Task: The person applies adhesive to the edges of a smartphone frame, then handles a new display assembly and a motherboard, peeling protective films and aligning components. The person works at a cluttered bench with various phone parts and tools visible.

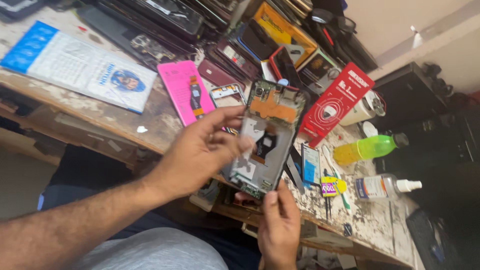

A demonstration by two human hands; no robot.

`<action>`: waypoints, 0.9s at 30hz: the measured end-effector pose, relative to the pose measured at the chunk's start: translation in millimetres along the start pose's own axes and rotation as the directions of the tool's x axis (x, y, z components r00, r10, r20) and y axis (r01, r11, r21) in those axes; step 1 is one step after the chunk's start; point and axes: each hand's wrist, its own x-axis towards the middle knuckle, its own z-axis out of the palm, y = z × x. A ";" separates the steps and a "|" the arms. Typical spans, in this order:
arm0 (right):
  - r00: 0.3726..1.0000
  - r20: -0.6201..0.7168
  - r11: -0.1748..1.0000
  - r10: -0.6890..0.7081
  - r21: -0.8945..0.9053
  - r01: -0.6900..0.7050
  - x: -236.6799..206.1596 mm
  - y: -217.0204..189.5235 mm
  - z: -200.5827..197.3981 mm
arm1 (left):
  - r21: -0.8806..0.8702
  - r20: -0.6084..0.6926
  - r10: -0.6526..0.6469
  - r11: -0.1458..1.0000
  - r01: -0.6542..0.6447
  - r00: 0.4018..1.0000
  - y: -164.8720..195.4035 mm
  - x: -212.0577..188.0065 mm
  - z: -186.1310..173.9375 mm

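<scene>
An opened phone body [267,137] with its back off shows a green circuit board, an orange patch and a grey inner frame. I hold it upright above the worn workbench [125,120]. My left hand [200,150] grips its left edge, thumb and fingers pressing on the inner frame. My right hand [277,225] holds the bottom end from below, thumb against the lower board.
A pink phone panel [185,92] and a blue-and-white packet [80,65] lie on the left. A heap of phone parts [225,30], a red card pack [337,105], a yellow-green bottle [370,148], a spray bottle [385,186] and tweezers [327,200] crowd the right.
</scene>
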 end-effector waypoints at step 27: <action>0.728 0.526 0.426 -0.440 -0.591 0.685 32.0 -42.6 10.3 | 0.245 0.021 0.009 0.969 -0.014 1.000 6.1 -21.4 -15.8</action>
